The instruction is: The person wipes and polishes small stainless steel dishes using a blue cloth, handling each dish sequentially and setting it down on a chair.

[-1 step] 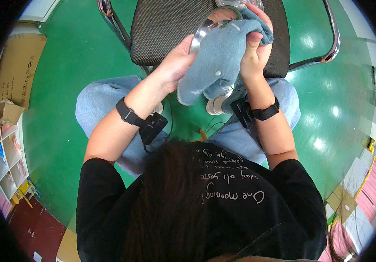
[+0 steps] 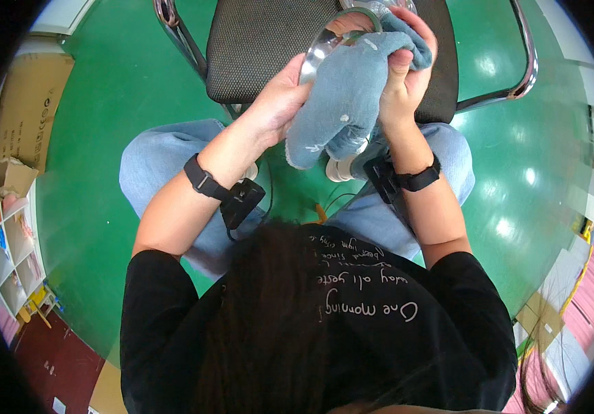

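Observation:
My left hand (image 2: 279, 103) is closed on the left edge of a shiny, round metal bowl (image 2: 319, 52), held tilted above the front of a chair seat. A blue-grey cloth (image 2: 348, 93) with small white marks drapes over the bowl and hides much of it. My right hand (image 2: 407, 83) grips a bunched fold of this cloth at the bowl's right side, thumb on top. The cloth's loose end hangs down between my knees. Another shiny, clear or metal rim shows behind the cloth at the top edge, too cut off to name.
A black mesh chair (image 2: 262, 52) with chrome armrests (image 2: 528, 76) stands in front of my knees. Cardboard boxes (image 2: 31, 110) and a white cubby shelf (image 2: 17, 248) stand at left on the green floor (image 2: 104, 172). Thin cables hang near my feet.
The cloth's hanging end has shifted slightly to the right. Both hands keep their grips almost in place.

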### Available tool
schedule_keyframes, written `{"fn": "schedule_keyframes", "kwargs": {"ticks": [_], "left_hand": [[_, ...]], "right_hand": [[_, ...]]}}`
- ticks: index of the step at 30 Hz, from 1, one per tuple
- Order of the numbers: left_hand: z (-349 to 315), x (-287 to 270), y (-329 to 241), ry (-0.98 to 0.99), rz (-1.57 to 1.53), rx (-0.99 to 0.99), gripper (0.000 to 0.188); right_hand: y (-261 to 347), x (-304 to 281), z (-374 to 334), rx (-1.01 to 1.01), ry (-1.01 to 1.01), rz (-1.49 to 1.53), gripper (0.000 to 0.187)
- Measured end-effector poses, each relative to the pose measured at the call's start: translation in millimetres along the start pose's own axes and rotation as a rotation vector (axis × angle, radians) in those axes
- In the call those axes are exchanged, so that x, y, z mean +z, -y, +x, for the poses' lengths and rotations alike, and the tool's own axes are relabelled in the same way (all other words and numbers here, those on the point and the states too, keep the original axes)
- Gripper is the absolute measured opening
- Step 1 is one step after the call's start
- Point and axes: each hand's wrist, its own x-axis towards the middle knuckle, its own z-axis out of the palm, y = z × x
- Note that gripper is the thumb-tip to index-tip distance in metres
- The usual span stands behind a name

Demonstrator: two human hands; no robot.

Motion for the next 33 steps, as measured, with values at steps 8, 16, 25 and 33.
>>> {"fn": "schedule_keyframes", "kwargs": {"ticks": [8,16,25,33], "left_hand": [[1.9,-6.7,-9.1,-0.233,0.232,0.371,0.032],[6.1,-14.2,-7.7,-0.319,0.42,0.527,0.035],[0.7,-7.2,-8.4,-0.114,0.523,0.472,0.033],[-0.2,-5.3,-14.8,-0.241,0.681,0.565,0.031]], "right_hand": [[5.1,-4.8,-5.2,0.785,0.134,0.233,0.029],[33.2,10.6,-6.8,1.025,0.125,0.919,0.061],[41.6,-10.7,-7.9,1.113,0.174,1.085,0.048],[37.9,-6.8,-2.3,1.102,0.154,0.891,0.03]]}}
